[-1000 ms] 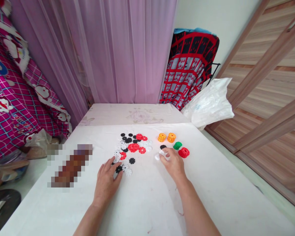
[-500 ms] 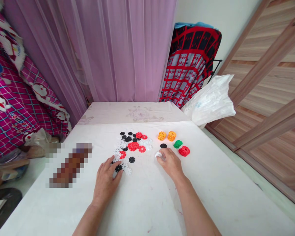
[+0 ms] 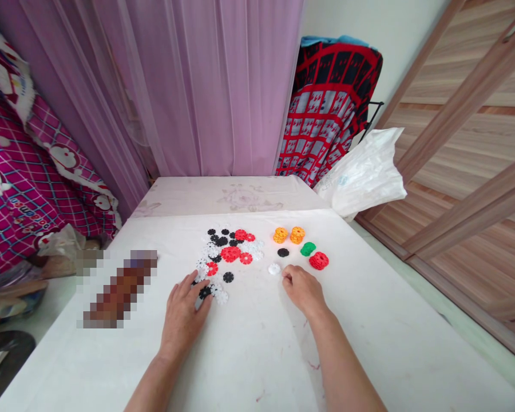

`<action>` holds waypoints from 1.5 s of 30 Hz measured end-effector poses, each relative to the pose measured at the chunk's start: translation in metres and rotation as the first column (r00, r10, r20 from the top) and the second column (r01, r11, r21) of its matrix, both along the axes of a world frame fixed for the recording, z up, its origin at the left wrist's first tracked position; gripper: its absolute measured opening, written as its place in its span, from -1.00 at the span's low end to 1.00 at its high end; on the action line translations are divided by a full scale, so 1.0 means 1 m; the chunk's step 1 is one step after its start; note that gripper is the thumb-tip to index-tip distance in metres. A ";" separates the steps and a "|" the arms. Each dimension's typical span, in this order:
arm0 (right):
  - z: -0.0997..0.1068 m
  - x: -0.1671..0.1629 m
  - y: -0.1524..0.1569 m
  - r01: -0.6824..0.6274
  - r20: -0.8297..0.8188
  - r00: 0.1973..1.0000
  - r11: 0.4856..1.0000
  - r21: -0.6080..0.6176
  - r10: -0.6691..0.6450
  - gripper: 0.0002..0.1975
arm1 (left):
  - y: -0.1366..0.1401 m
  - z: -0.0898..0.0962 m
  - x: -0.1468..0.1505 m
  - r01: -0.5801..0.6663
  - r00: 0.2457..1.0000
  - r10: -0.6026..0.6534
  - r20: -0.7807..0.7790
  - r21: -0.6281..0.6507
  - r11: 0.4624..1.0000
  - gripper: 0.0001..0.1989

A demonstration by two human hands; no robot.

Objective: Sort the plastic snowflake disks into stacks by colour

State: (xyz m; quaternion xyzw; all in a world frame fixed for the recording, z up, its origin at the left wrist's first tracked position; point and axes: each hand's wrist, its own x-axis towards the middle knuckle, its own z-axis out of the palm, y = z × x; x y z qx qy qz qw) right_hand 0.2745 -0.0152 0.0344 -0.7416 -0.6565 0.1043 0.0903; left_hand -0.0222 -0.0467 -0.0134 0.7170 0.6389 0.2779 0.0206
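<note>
My left hand [image 3: 186,306] lies with fingers spread at the near left edge of a loose pile of plastic snowflake discs, its fingertips by black [image 3: 205,292] and white discs [image 3: 221,296]. My right hand [image 3: 302,288] has its fingers curled together just right of a white disc stack [image 3: 274,269], apart from it, with nothing visible in the fingers. Red discs [image 3: 230,254] and a lone black disc [image 3: 228,277] are in the pile area. Beyond my right hand stand a black stack [image 3: 283,252], a green stack [image 3: 308,249], a red stack [image 3: 319,261] and two orange stacks [image 3: 280,235].
A white cloth covers the table [image 3: 249,355]. A pixelated object [image 3: 120,289] lies on the left. At the right edge leans a white plastic bag [image 3: 364,174]. Behind are a purple curtain [image 3: 214,86] and a chair draped in red-and-black fabric [image 3: 326,109].
My right hand has let go of the white discs and drawn slightly right and down, its fingers now curled. The left hand stays in place. The view has shifted a little.
</note>
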 end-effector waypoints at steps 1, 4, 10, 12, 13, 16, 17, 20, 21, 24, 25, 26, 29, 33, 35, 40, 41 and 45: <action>0.000 -0.002 0.000 -0.008 0.011 1.000 1.000 0.005 0.008 -0.80 | 0.000 0.000 0.000 0.001 1.000 -0.001 0.000 0.004 1.000 -0.69; 0.001 -0.006 0.001 -0.018 0.027 0.999 1.000 0.017 0.018 -0.79 | 0.000 0.000 0.000 0.001 1.000 -0.001 -0.002 0.011 1.000 -0.69; 0.000 -0.005 0.002 -0.018 0.011 1.000 1.000 0.025 0.018 -0.80 | 0.001 0.000 0.000 -0.005 1.000 0.005 -0.010 0.005 1.000 -0.68; -0.002 -0.002 0.003 0.013 -0.011 1.000 1.000 0.022 -0.013 -0.80 | 0.001 0.000 0.000 -0.003 1.000 0.003 -0.010 0.003 1.000 -0.68; -0.003 -0.002 0.003 0.034 -0.032 0.999 0.999 0.024 -0.033 -0.81 | 0.001 0.000 0.000 -0.001 1.000 0.001 -0.009 0.004 1.000 -0.68; -0.007 -0.004 0.005 0.084 -0.147 0.987 0.993 0.081 -0.072 -0.77 | 0.001 0.000 -0.001 0.005 1.000 -0.005 -0.008 0.004 1.000 -0.68; -0.008 -0.006 0.006 0.094 -0.186 0.980 0.990 0.109 -0.073 -0.73 | 0.001 0.000 -0.001 0.005 1.000 -0.005 -0.008 0.004 1.000 -0.67; -0.010 -0.018 0.008 0.106 -0.217 0.974 0.983 0.152 -0.071 -0.58 | 0.001 -0.001 -0.001 0.004 1.000 -0.004 -0.009 0.004 1.000 -0.67; -0.010 -0.021 0.009 0.102 -0.199 0.977 0.983 0.149 -0.072 -0.56 | 0.001 -0.001 -0.001 0.003 1.000 -0.003 -0.009 0.004 1.000 -0.67; -0.007 -0.029 0.010 0.079 -0.129 0.990 0.988 0.132 -0.062 -0.65 | 0.001 -0.001 -0.001 0.006 1.000 -0.006 -0.007 0.002 1.000 -0.67; -0.006 -0.030 0.010 0.074 -0.111 0.992 0.989 0.125 -0.060 -0.69 | 0.001 -0.001 -0.001 0.007 1.000 -0.007 -0.007 0.002 1.000 -0.67; -0.006 -0.030 0.010 0.070 -0.098 0.993 0.990 0.120 -0.058 -0.72 | 0.001 -0.001 -0.001 0.008 1.000 -0.007 -0.008 0.003 1.000 -0.68; -0.005 -0.030 0.010 0.064 -0.078 0.995 0.991 0.120 -0.055 -0.76 | 0.001 -0.001 -0.001 0.003 1.000 -0.003 -0.009 0.007 1.000 -0.68; -0.009 -0.028 0.011 0.067 -0.071 0.996 0.990 0.123 -0.058 -0.73 | 0.001 -0.001 0.000 -0.001 1.000 0.001 -0.004 0.009 1.000 -0.68; -0.011 -0.025 0.011 0.077 -0.069 0.995 0.986 0.149 -0.067 -0.69 | 0.001 0.000 0.000 -0.001 1.000 0.001 0.002 0.003 1.000 -0.68; -0.007 -0.034 0.004 -0.061 -0.050 0.994 0.875 0.481 0.096 -0.72 | 0.000 0.000 0.002 -0.008 1.000 0.008 0.014 -0.001 1.000 -0.69; -0.005 -0.042 0.002 -0.153 -0.026 0.980 0.838 0.524 0.196 -0.73 | 0.000 0.000 0.002 -0.011 1.000 0.011 0.015 0.000 1.000 -0.69; -0.002 -0.082 -0.006 -0.512 0.093 0.841 0.726 0.459 0.534 -0.74 | 0.001 -0.002 0.002 -0.016 1.000 0.016 0.022 0.019 1.000 -0.64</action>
